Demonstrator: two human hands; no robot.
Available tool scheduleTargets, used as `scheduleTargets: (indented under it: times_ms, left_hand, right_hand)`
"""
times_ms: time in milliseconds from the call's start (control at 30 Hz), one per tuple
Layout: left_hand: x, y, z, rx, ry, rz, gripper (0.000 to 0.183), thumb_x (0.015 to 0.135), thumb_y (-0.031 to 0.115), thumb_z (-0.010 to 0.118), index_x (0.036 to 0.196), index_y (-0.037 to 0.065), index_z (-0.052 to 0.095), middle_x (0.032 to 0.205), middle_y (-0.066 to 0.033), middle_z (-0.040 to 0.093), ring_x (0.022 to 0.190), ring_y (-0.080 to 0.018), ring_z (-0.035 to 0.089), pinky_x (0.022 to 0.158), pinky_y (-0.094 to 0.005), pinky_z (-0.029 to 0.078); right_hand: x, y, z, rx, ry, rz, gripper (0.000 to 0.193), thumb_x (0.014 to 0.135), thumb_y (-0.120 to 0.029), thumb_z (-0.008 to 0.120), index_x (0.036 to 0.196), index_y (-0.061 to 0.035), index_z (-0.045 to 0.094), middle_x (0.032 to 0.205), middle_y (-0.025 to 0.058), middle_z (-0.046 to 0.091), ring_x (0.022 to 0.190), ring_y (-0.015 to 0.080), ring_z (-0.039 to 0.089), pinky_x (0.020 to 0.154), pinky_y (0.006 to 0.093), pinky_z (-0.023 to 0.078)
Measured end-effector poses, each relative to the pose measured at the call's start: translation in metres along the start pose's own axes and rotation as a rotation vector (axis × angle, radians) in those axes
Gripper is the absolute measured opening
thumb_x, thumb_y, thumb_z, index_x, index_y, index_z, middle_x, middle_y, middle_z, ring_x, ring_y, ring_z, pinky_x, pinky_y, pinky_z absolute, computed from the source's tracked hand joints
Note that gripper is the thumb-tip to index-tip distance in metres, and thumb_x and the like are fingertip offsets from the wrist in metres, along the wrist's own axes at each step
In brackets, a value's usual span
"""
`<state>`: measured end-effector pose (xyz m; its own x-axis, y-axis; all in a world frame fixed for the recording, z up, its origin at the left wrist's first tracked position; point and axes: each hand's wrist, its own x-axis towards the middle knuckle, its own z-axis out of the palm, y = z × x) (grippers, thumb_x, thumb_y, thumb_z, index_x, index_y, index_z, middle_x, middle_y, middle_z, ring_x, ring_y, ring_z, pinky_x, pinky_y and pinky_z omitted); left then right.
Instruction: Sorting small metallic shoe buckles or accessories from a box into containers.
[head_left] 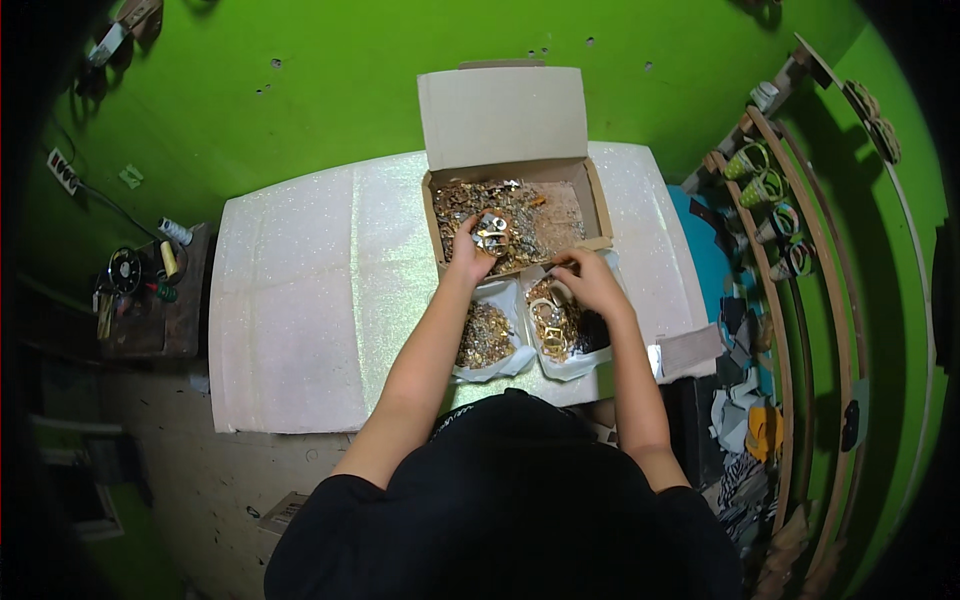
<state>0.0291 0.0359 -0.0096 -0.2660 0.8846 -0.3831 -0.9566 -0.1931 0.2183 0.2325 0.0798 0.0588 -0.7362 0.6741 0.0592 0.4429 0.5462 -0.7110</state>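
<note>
My left hand (472, 253) is over the near left part of an open cardboard box (604, 205), cupped around a handful of shiny metal buckles (491, 236) in silver and gold tones. Small metal pieces (455, 205) lie heaped in the left of the box, thinning toward the right. At the box's near right corner is my right hand (592, 282), its fingers bent together; whatever they hold is too small to make out. Below it, a white plastic-lined container (572, 368) holds larger gold buckles and rings (550, 318). A second lined container (500, 372), to its left, holds small gold and silver pieces (484, 335).
Everything stands on a table with a pale glittery cover (290, 290). The box's lid (505, 118) stands up against the green wall. Right of the table, a wooden rack (775, 260) holds sandals; fabric scraps (740, 420) pile below. A sewing thread spool (175, 232) sits on a side table at left.
</note>
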Motion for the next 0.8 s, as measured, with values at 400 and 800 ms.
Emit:
scheduleTargets:
  times_ms: [400, 800]
  left_hand:
    - [0.007, 0.003, -0.015, -0.039, -0.016, 0.113, 0.023, 0.088, 0.023, 0.029, 0.093, 0.008, 0.046, 0.092, -0.0112, 0.057, 0.084, -0.0271, 0.054, 0.067, -0.0381, 0.046]
    - [0.012, 0.005, -0.026, -0.057, 0.020, 0.105, 0.023, 0.087, 0.022, 0.032, 0.094, 0.008, 0.049, 0.089, -0.0094, 0.058, 0.077, -0.0224, 0.056, 0.065, -0.0350, 0.046]
  right_hand:
    - [0.078, -0.018, 0.073, 0.197, 0.090, 0.096, 0.020, 0.067, -0.009, 0.062, 0.083, 0.0029, 0.058, 0.064, 0.0080, 0.058, 0.055, 0.0120, 0.053, 0.052, 0.0251, 0.043]
    - [0.102, -0.014, 0.062, 0.833, 0.048, 0.219, 0.022, 0.086, -0.019, 0.044, 0.086, 0.0023, 0.051, 0.076, 0.0061, 0.055, 0.060, 0.0119, 0.054, 0.050, 0.0241, 0.050]
